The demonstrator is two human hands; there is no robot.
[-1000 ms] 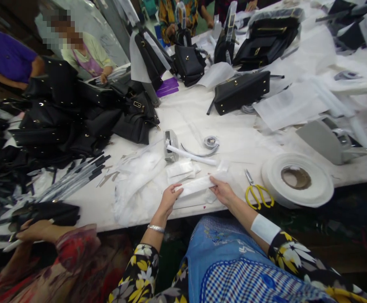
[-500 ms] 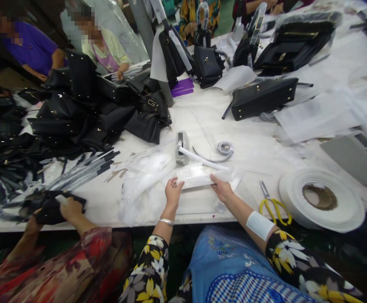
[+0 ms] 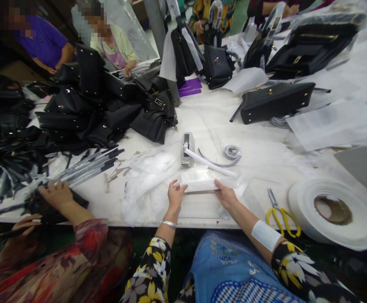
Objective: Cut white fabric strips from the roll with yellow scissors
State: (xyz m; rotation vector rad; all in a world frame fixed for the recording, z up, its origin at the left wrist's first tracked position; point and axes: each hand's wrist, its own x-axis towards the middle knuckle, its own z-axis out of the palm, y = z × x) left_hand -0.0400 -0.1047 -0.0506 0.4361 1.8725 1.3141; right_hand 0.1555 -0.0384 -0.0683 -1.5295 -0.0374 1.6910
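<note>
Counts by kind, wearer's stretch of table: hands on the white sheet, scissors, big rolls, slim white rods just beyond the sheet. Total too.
Bare hands (left hand, right hand) on the thin white sheet: 2
Yellow-handled metal scissors: 1
Large white roll with brown core: 1
Slim white rod: 1
Total: 5

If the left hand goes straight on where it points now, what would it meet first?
Beyond the white strip that the left hand pinches, probably the small grey device; depth is unclear, so the shiny white wrapping before it might be touched first.
</note>
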